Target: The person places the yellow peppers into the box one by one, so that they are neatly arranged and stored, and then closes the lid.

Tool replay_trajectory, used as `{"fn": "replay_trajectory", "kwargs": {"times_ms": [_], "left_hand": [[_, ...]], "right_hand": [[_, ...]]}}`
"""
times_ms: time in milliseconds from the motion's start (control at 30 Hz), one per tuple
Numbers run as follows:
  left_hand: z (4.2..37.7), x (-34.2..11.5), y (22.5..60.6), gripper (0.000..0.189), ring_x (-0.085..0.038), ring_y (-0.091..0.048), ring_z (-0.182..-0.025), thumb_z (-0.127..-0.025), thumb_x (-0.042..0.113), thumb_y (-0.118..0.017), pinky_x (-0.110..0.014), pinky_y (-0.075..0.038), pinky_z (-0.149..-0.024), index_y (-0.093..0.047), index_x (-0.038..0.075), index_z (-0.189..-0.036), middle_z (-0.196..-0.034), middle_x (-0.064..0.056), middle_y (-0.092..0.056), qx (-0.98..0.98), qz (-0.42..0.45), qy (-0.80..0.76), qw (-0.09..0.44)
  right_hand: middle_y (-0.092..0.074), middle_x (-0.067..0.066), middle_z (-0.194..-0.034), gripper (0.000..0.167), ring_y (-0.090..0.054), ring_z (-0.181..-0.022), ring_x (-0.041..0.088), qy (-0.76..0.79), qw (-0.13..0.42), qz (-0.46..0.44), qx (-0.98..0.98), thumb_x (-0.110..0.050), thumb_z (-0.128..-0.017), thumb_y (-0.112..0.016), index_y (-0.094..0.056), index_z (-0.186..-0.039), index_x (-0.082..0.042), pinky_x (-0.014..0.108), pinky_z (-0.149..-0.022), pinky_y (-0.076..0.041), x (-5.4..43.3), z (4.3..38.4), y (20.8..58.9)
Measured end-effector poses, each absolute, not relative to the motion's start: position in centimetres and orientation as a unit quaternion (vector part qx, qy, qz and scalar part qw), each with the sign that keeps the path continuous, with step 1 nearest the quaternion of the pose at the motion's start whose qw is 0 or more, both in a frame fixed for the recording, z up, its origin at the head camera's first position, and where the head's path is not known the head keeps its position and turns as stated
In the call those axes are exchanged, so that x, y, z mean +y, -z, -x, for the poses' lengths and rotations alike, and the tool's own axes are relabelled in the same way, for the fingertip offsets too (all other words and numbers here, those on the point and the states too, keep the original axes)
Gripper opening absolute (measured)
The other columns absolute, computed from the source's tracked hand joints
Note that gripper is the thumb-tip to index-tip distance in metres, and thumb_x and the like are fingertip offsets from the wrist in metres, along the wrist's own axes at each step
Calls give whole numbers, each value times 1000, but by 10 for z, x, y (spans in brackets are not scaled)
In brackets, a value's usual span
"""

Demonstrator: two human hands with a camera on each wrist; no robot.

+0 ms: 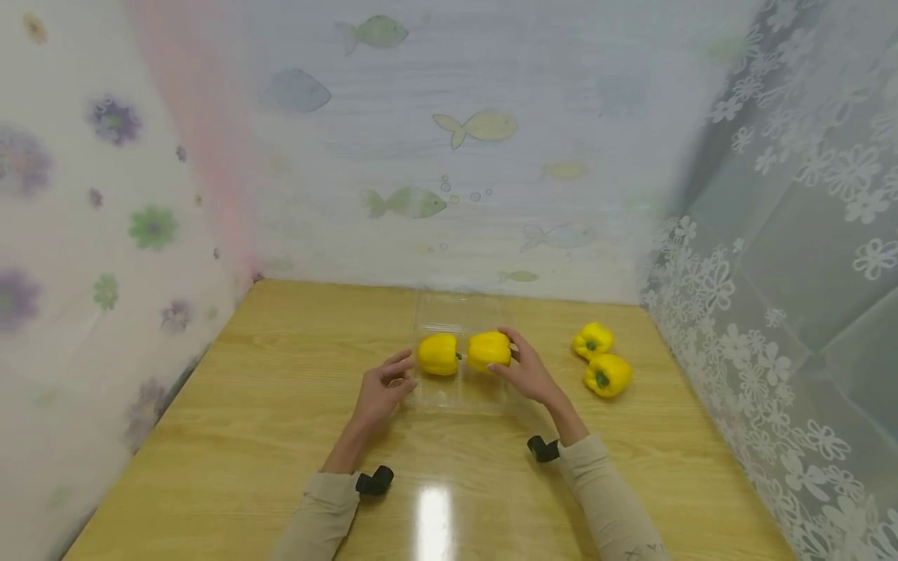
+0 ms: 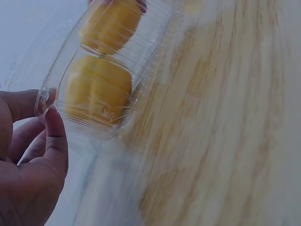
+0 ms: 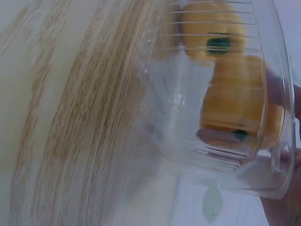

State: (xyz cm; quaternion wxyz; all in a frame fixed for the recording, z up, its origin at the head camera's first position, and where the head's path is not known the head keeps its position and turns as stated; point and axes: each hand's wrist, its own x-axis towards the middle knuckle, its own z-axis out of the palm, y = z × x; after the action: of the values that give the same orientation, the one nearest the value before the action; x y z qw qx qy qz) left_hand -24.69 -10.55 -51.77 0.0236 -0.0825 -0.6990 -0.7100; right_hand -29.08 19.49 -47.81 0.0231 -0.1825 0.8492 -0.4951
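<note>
To settle the held pepper (image 1: 489, 350) well, the right hand (image 1: 531, 375), its thumb and fingers partly spread round the sides, should ease it down level without knocking its neighbour, while the left hand (image 1: 380, 392), thumb and fingertips pinching the rim of the clear container (image 1: 438, 401), had best keep that thin plastic steady. The pepper sits within the container's walls, just beside a second pepper (image 1: 437, 355), though whether it bears on the base I cannot tell. Both look glossy, bright yellow and plump, the second lying sideways, its green stem toward the first.
</note>
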Motion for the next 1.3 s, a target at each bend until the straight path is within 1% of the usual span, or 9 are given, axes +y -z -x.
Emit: {"fn": "replay_trajectory", "kwargs": {"times_ms": [100,167,300,333,467,700,1100,1200,1300], "left_hand": [[245,-106,513,37,-26,-55,-107,-93,-7,-68,-26,-50,-95,-62,-15,-128,-152,-20,-50,-700,81,709,24],[246,-106,513,37,-28,-55,-108,-93,-7,-68,-28,-49,-96,-62,-15,-128,-152,-20,-50,-700,78,710,23],[247,-106,516,38,-31,-54,-111,-92,-6,-69,-29,-49,-96,-63,-13,-129,-151,-17,-52,-699,73,711,17],[248,-107,520,38,-30,-54,-112,-92,-5,-70,-29,-49,-96,-64,-12,-128,-151,-16,-52,-698,72,712,19],[249,-106,522,38,-32,-54,-114,-91,-6,-70,-25,-49,-94,-64,-11,-128,-150,-16,-53,-697,69,713,23],[250,-103,522,37,-32,-54,-113,-91,-8,-70,-23,-49,-91,-65,-11,-127,-151,-16,-53,-693,68,718,22],[250,-105,520,38,-35,-53,-116,-91,-9,-68,-19,-49,-90,-63,-13,-128,-152,-17,-50,-682,68,728,21],[251,-104,523,38,-35,-53,-115,-91,-8,-68,-19,-49,-90,-64,-12,-128,-152,-16,-51,-683,70,727,21],[251,-104,524,37,-34,-53,-115,-91,-7,-69,-21,-49,-90,-65,-11,-128,-151,-15,-52,-685,70,725,23]], "right_hand": [[-33,27,-157,73,-39,-141,50,494,27,173,852,-7,-95,-71,-31,-156,-2,59,-112,-38,193,292,477],[-32,27,-158,73,-38,-142,50,490,31,170,855,-8,-96,-70,-30,-156,-1,59,-113,-37,192,293,477],[-30,28,-160,73,-35,-143,50,488,40,166,856,-7,-96,-70,-30,-156,1,59,-114,-35,191,292,478],[-29,28,-160,72,-35,-143,51,485,43,167,857,-8,-97,-69,-29,-156,1,60,-114,-35,190,292,479],[-25,26,-163,73,-33,-144,52,483,61,163,858,-9,-97,-69,-28,-157,1,59,-114,-35,189,293,483],[-28,27,-162,74,-34,-143,53,484,74,152,858,-7,-95,-71,-30,-156,2,61,-113,-36,188,293,480],[-26,28,-162,74,-32,-144,53,482,99,144,859,-5,-95,-69,-29,-156,3,61,-113,-36,184,296,477],[-25,27,-163,75,-32,-144,52,485,99,140,857,-5,-95,-69,-28,-157,2,61,-113,-36,182,296,476],[-26,27,-163,75,-33,-144,52,479,87,140,862,-4,-94,-69,-30,-157,2,60,-112,-37,181,296,478]]}}
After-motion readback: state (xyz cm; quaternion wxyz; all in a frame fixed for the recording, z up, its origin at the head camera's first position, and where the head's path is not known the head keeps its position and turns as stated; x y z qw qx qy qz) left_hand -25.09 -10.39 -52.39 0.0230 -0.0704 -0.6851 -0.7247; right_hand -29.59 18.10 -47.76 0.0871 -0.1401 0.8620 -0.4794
